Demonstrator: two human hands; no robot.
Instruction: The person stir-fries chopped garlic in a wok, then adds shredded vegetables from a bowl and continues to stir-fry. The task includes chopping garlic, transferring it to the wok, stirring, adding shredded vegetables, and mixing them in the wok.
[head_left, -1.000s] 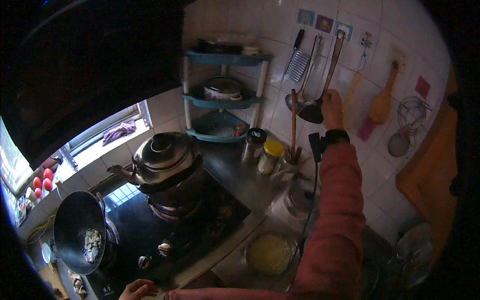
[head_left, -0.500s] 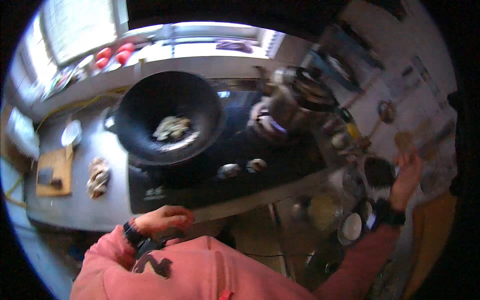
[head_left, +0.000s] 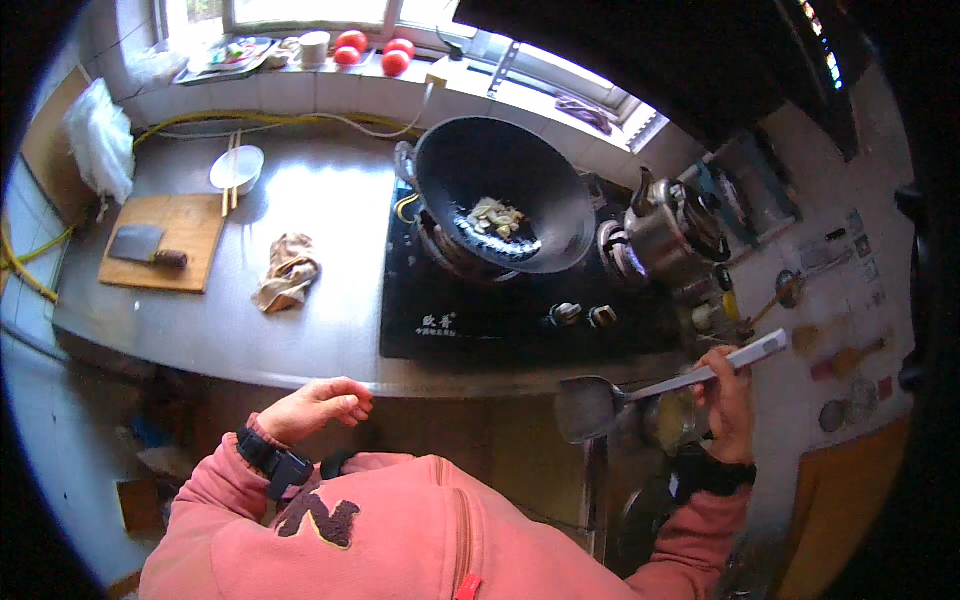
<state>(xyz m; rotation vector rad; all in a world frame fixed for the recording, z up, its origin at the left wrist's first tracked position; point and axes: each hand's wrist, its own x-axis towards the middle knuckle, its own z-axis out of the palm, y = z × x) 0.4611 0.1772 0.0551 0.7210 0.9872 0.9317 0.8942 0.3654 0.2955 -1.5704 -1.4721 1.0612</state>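
My right hand [head_left: 726,405] is closed around the pale handle of a wok spatula [head_left: 590,408], whose dark wide blade points left, just off the counter's front edge. Closer to my body, my left hand [head_left: 318,408] hovers by the counter edge, its fingers loosely curled together and nothing visible in them. On the black gas stove [head_left: 480,335] sits a dark wok [head_left: 560,215], tilted slightly toward me. Pale sliced food pieces [head_left: 494,218] lie in its bottom, beside some shiny liquid.
A metal kettle [head_left: 664,228] stands right of the wok. On the steel counter [head_left: 340,345] are a crumpled cloth [head_left: 288,272], a cutting board [head_left: 205,215] with a cleaver [head_left: 140,243], and a white bowl [head_left: 250,160] with chopsticks [head_left: 231,165] across it. Several tomatoes [head_left: 396,62] rest on the windowsill.
My right hand, formerly stretched toward the utensils on the right wall, has come back nearer with the spatula in its grip. The view has turned rightward; my left hand stays near the counter edge.
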